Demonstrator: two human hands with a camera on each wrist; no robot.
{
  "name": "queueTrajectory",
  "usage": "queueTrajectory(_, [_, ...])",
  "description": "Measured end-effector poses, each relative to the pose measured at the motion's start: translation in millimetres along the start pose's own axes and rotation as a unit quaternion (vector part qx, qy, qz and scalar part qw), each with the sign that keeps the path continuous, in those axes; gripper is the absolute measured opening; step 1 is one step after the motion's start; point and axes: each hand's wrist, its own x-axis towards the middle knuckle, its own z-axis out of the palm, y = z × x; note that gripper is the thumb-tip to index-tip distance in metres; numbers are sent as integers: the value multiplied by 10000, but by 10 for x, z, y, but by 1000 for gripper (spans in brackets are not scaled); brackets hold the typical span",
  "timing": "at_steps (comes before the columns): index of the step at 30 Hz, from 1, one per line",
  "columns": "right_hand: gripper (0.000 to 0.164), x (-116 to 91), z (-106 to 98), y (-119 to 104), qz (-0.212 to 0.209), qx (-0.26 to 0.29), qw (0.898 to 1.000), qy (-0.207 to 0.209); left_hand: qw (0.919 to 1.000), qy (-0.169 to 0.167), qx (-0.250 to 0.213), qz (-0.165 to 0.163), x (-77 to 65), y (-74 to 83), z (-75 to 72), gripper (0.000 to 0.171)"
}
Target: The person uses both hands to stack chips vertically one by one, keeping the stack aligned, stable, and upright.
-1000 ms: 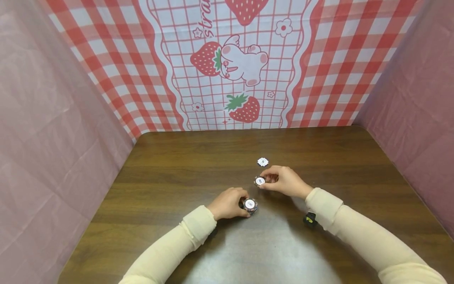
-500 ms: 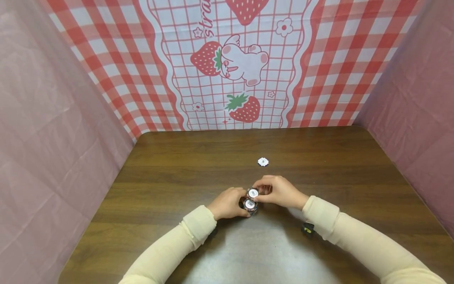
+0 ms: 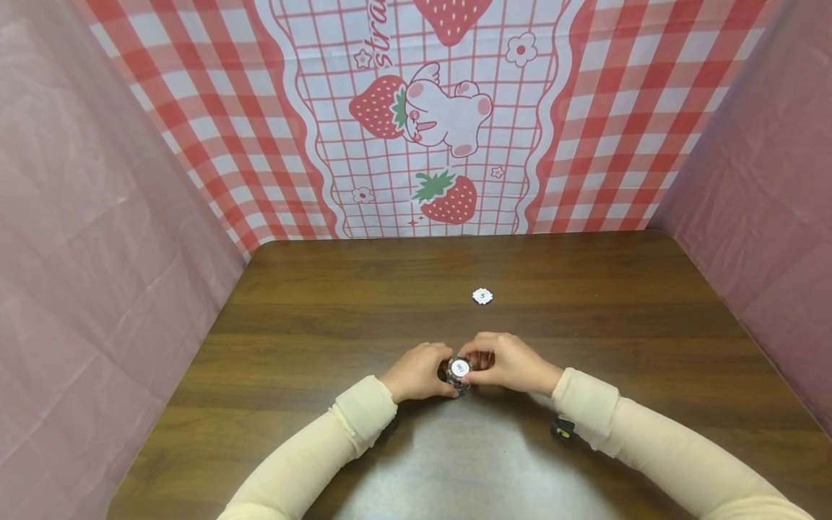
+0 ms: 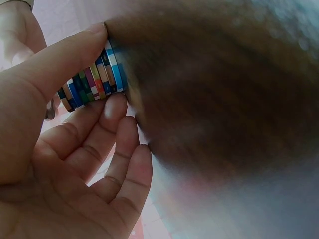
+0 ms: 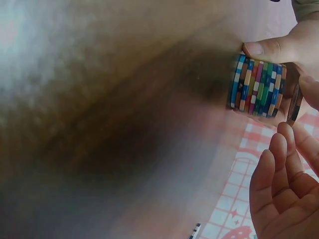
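A stack of poker chips (image 5: 256,87) with many-coloured edges stands on the table, its lower part just showing in the head view. My left hand (image 3: 416,372) grips this stack between thumb and fingers at its base. Above it, my right hand (image 3: 510,363) pinches one dark-and-tan poker chip (image 3: 460,367) with a white centre marked 100. In the right wrist view the pinched chip is slightly tilted, with a narrow gap between it and the top of the stack. From the left wrist, the stack's coloured edges show between thumb and fingertips, and the pinched chip is mostly hidden.
A white poker chip (image 3: 482,296) marked 5 lies flat on the brown wooden table (image 3: 325,289), beyond both hands. A red-and-white strawberry cloth (image 3: 448,130) hangs behind the table. Pink cloth panels (image 3: 754,166) flank both sides.
My right hand has brought the pinched poker chip nearer and to the left, from open table to over the stack. The left hand has stayed around the stack.
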Motion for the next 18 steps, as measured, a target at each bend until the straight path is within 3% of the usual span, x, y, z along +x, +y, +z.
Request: queueTrajectory(18, [24,-17,51,-29,-101,-387,9992,-27,9999,86,-65,77,-6,6,-7,34])
